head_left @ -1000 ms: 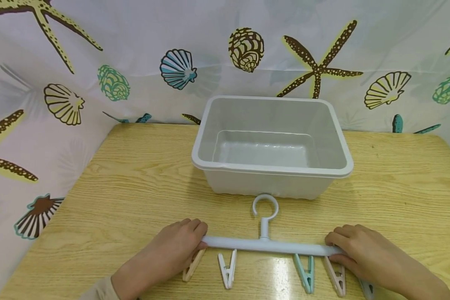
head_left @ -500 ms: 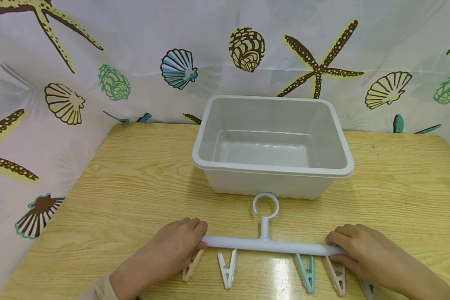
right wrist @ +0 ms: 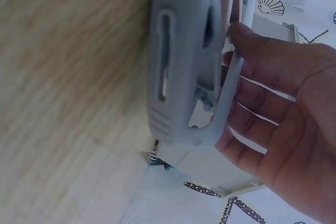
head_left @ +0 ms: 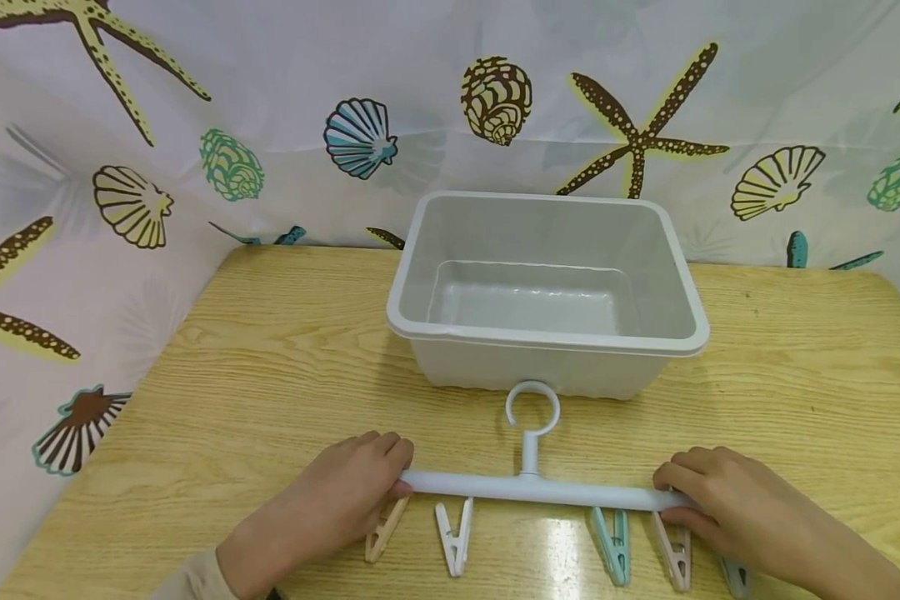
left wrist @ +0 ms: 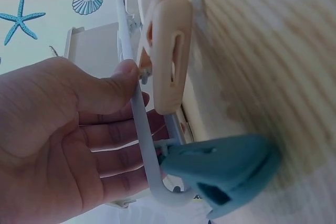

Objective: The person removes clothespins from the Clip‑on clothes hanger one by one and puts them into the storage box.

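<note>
A pale blue-grey clip hanger [head_left: 510,487] lies across the front of the table, its hook directed at the bin. My left hand [head_left: 345,492] grips its left end, thumb on the near rail and fingers around the frame. At the opposite end, my right hand [head_left: 727,508] holds it likewise. Clips dangle from the bar: beige [left wrist: 170,56] and dark teal clips [left wrist: 226,169] by the left hand, a white clip [head_left: 457,560] farther in. Toward the right hang a light teal clip [head_left: 617,567], a pinkish clip [head_left: 677,571] and a grey clip [right wrist: 181,66].
Just behind the hanger's hook stands an open light-grey plastic bin [head_left: 540,343]. The wood-grain table [head_left: 270,333] extends to both sides of it. A white curtain [head_left: 420,50] printed with shells and starfish encloses the back and left.
The hanger's hook has risen slightly toward the bin's front in the head view. Both hands keep their grip at the ends with barely any movement.
</note>
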Action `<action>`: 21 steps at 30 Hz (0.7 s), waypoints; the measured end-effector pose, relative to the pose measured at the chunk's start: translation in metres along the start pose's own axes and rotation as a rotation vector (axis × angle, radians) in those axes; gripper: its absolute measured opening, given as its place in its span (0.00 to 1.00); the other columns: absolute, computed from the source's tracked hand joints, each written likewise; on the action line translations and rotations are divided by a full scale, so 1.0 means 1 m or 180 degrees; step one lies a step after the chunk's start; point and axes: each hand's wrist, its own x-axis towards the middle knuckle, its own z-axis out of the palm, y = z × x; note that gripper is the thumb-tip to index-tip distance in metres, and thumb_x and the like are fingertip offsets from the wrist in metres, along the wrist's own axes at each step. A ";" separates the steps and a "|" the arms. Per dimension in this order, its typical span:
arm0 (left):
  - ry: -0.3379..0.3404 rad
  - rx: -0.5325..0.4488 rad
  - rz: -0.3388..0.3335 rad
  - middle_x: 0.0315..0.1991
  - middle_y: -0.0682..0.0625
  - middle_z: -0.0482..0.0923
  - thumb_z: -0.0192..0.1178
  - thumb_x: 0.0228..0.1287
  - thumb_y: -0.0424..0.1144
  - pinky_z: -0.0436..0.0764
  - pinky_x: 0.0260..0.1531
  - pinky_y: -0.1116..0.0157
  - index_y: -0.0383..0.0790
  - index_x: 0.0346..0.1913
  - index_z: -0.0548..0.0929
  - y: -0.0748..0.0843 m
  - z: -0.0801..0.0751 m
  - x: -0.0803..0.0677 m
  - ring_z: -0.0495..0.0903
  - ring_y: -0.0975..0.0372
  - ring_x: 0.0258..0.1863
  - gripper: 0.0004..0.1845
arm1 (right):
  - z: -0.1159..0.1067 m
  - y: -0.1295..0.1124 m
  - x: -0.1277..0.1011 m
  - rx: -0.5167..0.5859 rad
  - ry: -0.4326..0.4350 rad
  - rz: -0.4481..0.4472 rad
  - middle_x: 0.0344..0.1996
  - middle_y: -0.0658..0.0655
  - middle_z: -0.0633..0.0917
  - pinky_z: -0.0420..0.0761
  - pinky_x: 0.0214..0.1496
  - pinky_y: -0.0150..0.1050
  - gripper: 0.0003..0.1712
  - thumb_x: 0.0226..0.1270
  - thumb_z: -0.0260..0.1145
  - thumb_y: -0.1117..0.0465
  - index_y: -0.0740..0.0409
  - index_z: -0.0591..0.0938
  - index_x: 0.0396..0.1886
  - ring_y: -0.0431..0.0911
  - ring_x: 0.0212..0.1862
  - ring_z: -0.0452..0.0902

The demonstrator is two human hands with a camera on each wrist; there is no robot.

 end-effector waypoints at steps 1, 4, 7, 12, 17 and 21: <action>0.0028 -0.0011 0.0020 0.25 0.56 0.69 0.66 0.61 0.37 0.74 0.24 0.67 0.41 0.31 0.74 0.000 0.000 0.000 0.68 0.65 0.23 0.10 | 0.000 0.000 0.000 -0.0019 0.0033 -0.0021 0.33 0.42 0.82 0.76 0.29 0.34 0.14 0.52 0.76 0.61 0.51 0.83 0.38 0.30 0.31 0.73; 0.0104 -0.0016 0.0056 0.25 0.55 0.69 0.67 0.60 0.37 0.74 0.25 0.67 0.41 0.30 0.73 -0.001 -0.001 0.000 0.68 0.65 0.23 0.11 | -0.001 -0.001 -0.001 -0.0079 0.0136 -0.0075 0.32 0.41 0.81 0.75 0.28 0.33 0.15 0.50 0.77 0.61 0.51 0.82 0.38 0.30 0.31 0.71; 0.0159 -0.0011 0.0067 0.25 0.55 0.69 0.67 0.59 0.37 0.75 0.25 0.67 0.41 0.31 0.73 0.000 -0.002 0.000 0.68 0.65 0.24 0.11 | -0.001 -0.002 -0.002 -0.0103 0.0205 -0.0108 0.32 0.41 0.80 0.74 0.27 0.32 0.16 0.48 0.78 0.62 0.51 0.82 0.37 0.30 0.30 0.70; 0.0200 -0.0015 0.0044 0.26 0.55 0.70 0.67 0.60 0.37 0.76 0.27 0.67 0.40 0.32 0.73 0.000 -0.004 -0.001 0.70 0.65 0.25 0.10 | -0.002 -0.002 -0.001 -0.0097 0.0236 -0.0112 0.31 0.40 0.80 0.74 0.27 0.32 0.16 0.48 0.78 0.62 0.50 0.82 0.36 0.29 0.30 0.70; 0.0227 -0.0016 0.0030 0.27 0.55 0.70 0.66 0.61 0.37 0.76 0.26 0.67 0.41 0.33 0.73 0.001 -0.007 -0.002 0.71 0.66 0.25 0.10 | -0.006 -0.003 -0.001 -0.0115 0.0255 -0.0090 0.31 0.38 0.79 0.73 0.26 0.32 0.16 0.48 0.78 0.62 0.49 0.81 0.36 0.28 0.30 0.69; 0.0234 -0.0044 0.0005 0.27 0.55 0.70 0.64 0.63 0.38 0.75 0.25 0.67 0.40 0.33 0.73 0.002 -0.009 -0.001 0.70 0.66 0.25 0.09 | -0.008 -0.004 -0.001 -0.0099 0.0258 -0.0037 0.31 0.38 0.80 0.74 0.26 0.31 0.16 0.48 0.78 0.62 0.48 0.82 0.36 0.29 0.30 0.70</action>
